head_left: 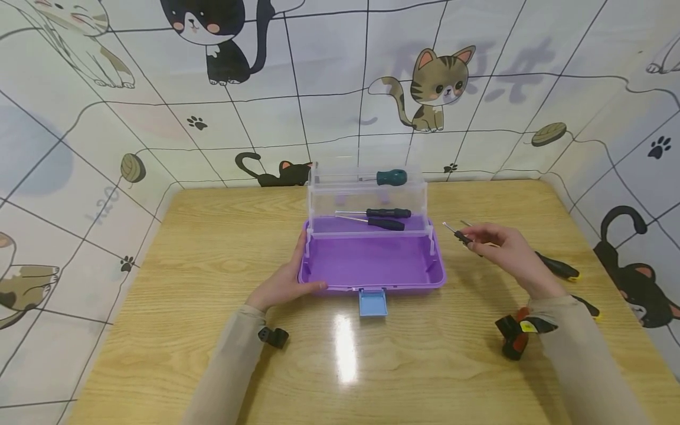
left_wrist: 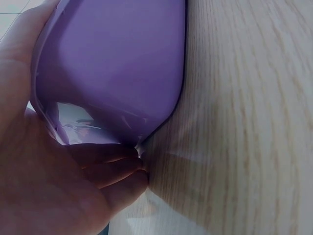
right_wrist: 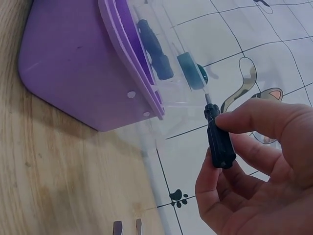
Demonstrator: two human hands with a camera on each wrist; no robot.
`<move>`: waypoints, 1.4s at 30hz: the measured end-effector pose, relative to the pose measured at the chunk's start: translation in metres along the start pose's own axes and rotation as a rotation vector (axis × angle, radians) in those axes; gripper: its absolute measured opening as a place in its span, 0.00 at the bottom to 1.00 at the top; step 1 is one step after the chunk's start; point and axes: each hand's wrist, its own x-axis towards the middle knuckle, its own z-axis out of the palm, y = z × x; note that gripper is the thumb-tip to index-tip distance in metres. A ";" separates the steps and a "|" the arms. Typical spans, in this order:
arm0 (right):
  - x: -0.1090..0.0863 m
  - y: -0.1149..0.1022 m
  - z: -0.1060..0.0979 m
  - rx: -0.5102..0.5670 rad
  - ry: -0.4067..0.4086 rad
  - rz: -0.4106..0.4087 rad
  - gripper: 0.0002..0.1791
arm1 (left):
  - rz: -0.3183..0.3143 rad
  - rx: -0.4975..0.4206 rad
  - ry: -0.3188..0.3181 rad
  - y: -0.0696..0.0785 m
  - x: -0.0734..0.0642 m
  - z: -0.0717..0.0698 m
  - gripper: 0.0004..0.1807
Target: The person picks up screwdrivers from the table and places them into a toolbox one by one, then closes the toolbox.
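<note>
The right hand (head_left: 507,251) grasps a small black screwdriver (head_left: 462,237), its handle pinched between thumb and fingers with only a narrow gap between them. The screwdriver is off the table, beside the right end of the purple toolbox (head_left: 340,288) and apart from it. Its long axis runs obliquely: the metal tip points away from the person and leftward, toward the toolbox; the handle end is directed back toward the palm.

The left hand (head_left: 287,283) holds the left end of the toolbox, thumb on the front rim, fingers spread wide of it along the outer side wall.

The clear tiered section (head_left: 366,198) stands raised at the rear of the toolbox. Its upper tier carries a teal stubby screwdriver (head_left: 392,177); two dark screwdrivers (head_left: 389,212) lie lower, near parallel. All three have handles to the right, shafts to the left. The blue latch (head_left: 373,303) projects from the front.

Two black-and-yellow handles (head_left: 558,266) and a red-and-black object (head_left: 514,343) lie on the wooden table (head_left: 223,236) about the right forearm, partly hidden.
</note>
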 end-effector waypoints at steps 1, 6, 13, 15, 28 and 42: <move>0.001 -0.001 0.000 0.002 0.004 -0.005 0.20 | -0.002 0.002 -0.001 0.000 0.000 0.000 0.68; 0.008 -0.003 0.002 0.007 0.022 -0.016 0.20 | 0.008 -0.019 -0.002 0.002 -0.001 0.000 0.68; 0.017 -0.004 0.005 -0.003 0.043 -0.043 0.18 | 0.014 -0.049 -0.002 0.003 -0.001 0.000 0.68; 0.019 -0.005 0.005 -0.001 0.041 -0.037 0.18 | 0.014 -0.047 -0.004 0.003 -0.001 0.000 0.68; 0.027 -0.016 0.002 -0.002 0.043 -0.055 0.18 | -0.005 -0.022 0.003 0.003 -0.001 0.001 0.68; 0.034 -0.022 -0.001 -0.003 0.050 -0.069 0.18 | 0.017 -0.010 0.006 0.006 -0.002 0.001 0.67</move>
